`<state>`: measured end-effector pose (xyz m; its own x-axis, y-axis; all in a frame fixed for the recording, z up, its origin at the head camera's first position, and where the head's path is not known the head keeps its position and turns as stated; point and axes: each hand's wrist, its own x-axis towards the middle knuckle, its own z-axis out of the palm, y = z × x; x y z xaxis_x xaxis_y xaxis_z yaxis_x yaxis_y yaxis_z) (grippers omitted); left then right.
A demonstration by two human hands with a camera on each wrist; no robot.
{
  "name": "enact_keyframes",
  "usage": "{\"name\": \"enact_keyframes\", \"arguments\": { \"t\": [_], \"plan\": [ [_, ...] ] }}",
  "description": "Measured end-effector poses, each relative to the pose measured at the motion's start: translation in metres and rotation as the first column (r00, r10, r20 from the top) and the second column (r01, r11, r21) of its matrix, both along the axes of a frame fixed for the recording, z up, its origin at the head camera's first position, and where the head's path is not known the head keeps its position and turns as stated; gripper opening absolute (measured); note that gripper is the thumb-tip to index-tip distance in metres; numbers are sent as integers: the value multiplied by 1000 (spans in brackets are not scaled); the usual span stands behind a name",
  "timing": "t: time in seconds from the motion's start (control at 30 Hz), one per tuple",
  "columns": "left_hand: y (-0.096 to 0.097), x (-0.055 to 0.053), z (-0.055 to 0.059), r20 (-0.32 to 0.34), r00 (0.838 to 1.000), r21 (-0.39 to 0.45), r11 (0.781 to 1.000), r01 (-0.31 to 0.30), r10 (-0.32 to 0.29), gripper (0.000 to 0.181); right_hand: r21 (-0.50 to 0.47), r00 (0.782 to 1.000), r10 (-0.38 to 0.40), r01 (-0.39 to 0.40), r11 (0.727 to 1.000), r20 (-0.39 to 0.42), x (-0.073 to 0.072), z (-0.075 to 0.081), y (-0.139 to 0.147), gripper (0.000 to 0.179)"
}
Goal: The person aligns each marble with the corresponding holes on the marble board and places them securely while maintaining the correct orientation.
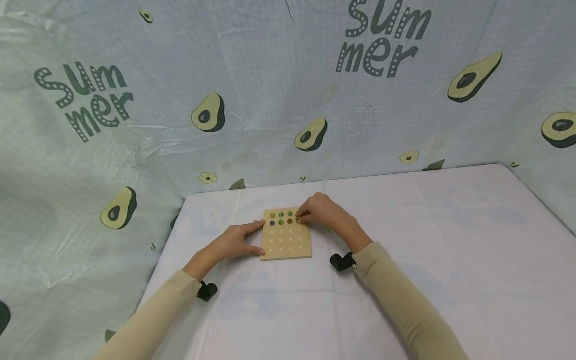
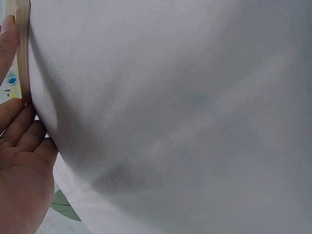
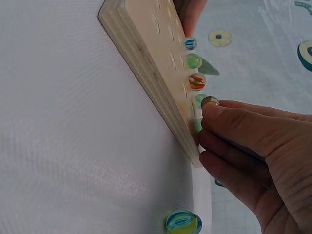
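Observation:
A square wooden board (image 1: 286,246) with rows of shallow round hollows lies on the table. Glass marbles sit in its two far rows, among them a blue marble (image 1: 272,223) and an orange-striped marble (image 3: 197,82). My left hand (image 1: 234,241) rests against the board's left edge, thumb near the front corner and fingers farther back. Between thumb and forefinger my right hand (image 1: 323,212) pinches a marble (image 3: 210,100) at the right end of the second row. Part of that row's end is hidden behind the fingers.
A loose yellow, blue and green marble (image 3: 183,222) lies on the white tablecloth (image 1: 405,260), right of the board and under the right wrist. Behind the table hangs a curtain (image 1: 261,80) printed with avocados and lettering.

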<state>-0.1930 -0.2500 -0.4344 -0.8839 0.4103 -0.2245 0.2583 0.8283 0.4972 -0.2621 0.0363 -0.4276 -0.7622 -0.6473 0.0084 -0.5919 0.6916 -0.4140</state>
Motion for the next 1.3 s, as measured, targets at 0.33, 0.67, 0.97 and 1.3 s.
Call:
{"name": "enact_keyframes", "arguments": {
  "t": [0.33,0.67,0.97,1.3],
  "plan": [
    [0,-2,-2,2,1000,-7,1000,2,-2,98,36,1000,6,-6,999,-5,-1,2,-1,23],
    [-2,-2,-4,12,1000,5,1000,-10,10,98,26,1000,14,-14,1000,-3,0,3,-1,22],
    [-1,-2,-4,11,1000,-4,1000,-6,6,98,-45,997,66,-67,997,-27,1,-4,10,21],
    [-1,-3,-3,-1,1000,-9,1000,10,-10,98,-128,989,145,-145,981,-12,-1,3,56,23]
  ]
}}
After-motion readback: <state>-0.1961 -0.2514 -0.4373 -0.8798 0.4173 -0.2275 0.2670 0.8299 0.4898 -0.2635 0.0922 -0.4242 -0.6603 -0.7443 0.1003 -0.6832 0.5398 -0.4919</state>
